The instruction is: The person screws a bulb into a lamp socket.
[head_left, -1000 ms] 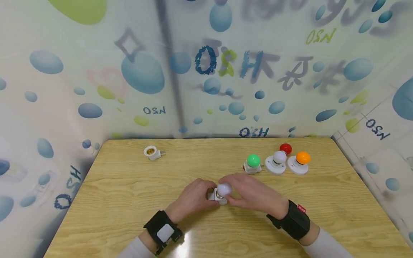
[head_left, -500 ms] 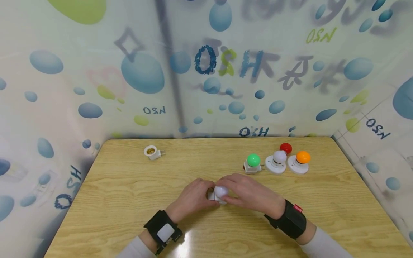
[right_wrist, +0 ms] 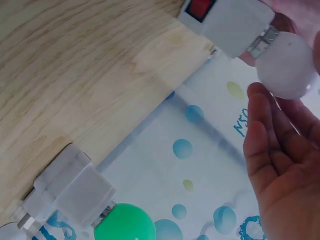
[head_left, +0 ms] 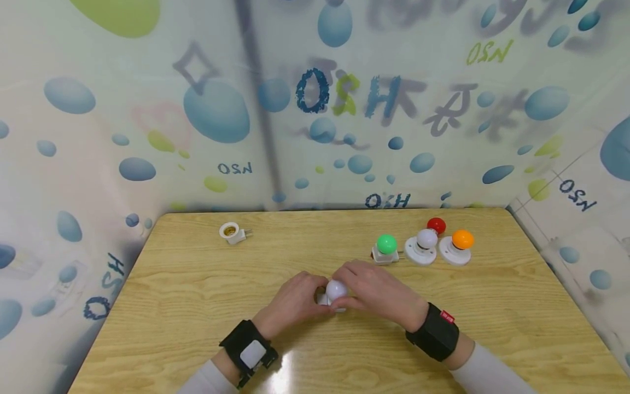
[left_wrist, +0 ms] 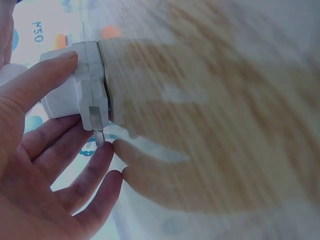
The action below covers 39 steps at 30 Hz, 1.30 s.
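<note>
At the table's middle my left hand (head_left: 295,298) grips a white plug-in lamp socket (left_wrist: 92,75), its thumb on one side and fingers on the other. Two-pin metal shows at the socket's end in the left wrist view. With thumb and fingers, my right hand (head_left: 379,290) holds a white light bulb (head_left: 337,290) over that socket. The right wrist view has the bulb's metal screw base partly showing between the globe and the socket, so how deep it sits is hard to tell. A red switch (right_wrist: 200,7) is on the socket's underside.
Back right stand a green bulb (head_left: 386,244) in a plug-in socket, a white bulb (head_left: 426,239) and an orange bulb (head_left: 462,239) on round bases, and a red bulb (head_left: 436,225) behind. Another plug-in socket (head_left: 230,232) lies back left. A patterned curtain (head_left: 315,164) hangs behind the table (head_left: 187,273).
The white bulb has shifted slightly left and stands straighter over the socket; its metal base no longer shows in the head view. My right hand has moved left and regripped it. The left hand stays put.
</note>
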Available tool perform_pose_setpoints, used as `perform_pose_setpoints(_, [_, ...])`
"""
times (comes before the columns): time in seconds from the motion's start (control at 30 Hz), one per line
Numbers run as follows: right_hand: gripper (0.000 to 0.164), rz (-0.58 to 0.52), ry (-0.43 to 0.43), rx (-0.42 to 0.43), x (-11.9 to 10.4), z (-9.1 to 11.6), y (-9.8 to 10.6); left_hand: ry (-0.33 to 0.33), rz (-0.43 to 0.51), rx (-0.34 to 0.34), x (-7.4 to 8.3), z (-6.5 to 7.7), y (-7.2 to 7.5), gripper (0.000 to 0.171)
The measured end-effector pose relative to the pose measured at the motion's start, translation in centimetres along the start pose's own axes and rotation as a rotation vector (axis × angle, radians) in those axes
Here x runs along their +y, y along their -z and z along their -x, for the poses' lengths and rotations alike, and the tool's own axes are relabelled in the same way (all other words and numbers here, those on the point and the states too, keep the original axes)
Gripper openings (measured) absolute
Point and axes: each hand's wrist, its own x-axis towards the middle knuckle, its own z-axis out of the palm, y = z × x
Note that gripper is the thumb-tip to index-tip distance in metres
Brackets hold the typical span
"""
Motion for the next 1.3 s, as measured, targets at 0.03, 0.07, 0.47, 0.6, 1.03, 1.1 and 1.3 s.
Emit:
perform_pose_setpoints(0.03, [0.043,0.008,-0.004,0.004,0.1,-0.1,-0.1,-0.001,0.001,-0.003,0.0,0.0,0.0,0.035])
perform_pose_setpoints(0.07, [0.045,0.015,-0.008,0.006,0.1,-0.1,-0.2,-0.002,0.006,-0.006,0.0,-0.1,0.0,0.034])
perform_pose_setpoints(0.47, [0.086,-0.099,-0.109,-0.120,0.3,0.2,0.2,0.005,-0.015,-0.020,-0.3,-0.2,0.2,0.039])
perform_pose_setpoints(0.6, [0.076,-0.234,-0.039,-0.157,0.4,0.6,1.0,0.009,-0.018,-0.040,-0.3,-0.3,0.3,0.043])
perform_pose_setpoints(1.03, [0.046,-0.301,-0.034,-0.199,0.5,0.6,0.7,0.019,-0.009,-0.061,0.0,-0.2,0.3,0.053])
perform_pose_setpoints(1.1, [0.044,-0.296,-0.032,-0.181,0.5,0.6,0.6,0.021,-0.009,-0.065,0.0,-0.2,0.3,0.052])
perform_pose_setpoints(1.3, [0.039,-0.255,0.011,-0.089,0.7,0.6,0.0,0.015,-0.010,-0.060,0.0,-0.2,0.3,0.045])
